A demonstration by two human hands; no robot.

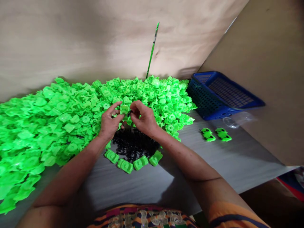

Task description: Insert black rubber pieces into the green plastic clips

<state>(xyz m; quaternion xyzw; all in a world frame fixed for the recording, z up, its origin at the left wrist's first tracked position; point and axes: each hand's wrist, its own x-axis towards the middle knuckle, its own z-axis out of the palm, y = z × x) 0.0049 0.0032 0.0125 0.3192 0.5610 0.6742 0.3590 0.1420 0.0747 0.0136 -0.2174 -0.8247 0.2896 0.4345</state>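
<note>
My left hand (110, 122) grips a bright green plastic toy car body (123, 110) between thumb and fingers, raised above the table. Close against its right side, my right hand (143, 117) pinches a small black part (129, 113), touching or nearly touching the green piece. Below both hands lies a heap of small black parts (135, 144). Along the near edge of that heap several green car bodies sit in a curved row, among them one green car body (125, 166) at the front.
A large pile of green plastic pieces (61, 117) spreads along the wall. A blue basket (225, 107) stands at the right, beside a clear plastic piece (231, 122). Two green cars with black parts (223, 134) lie on the grey table (197, 167). A thin green stick (152, 52) rises behind the pile.
</note>
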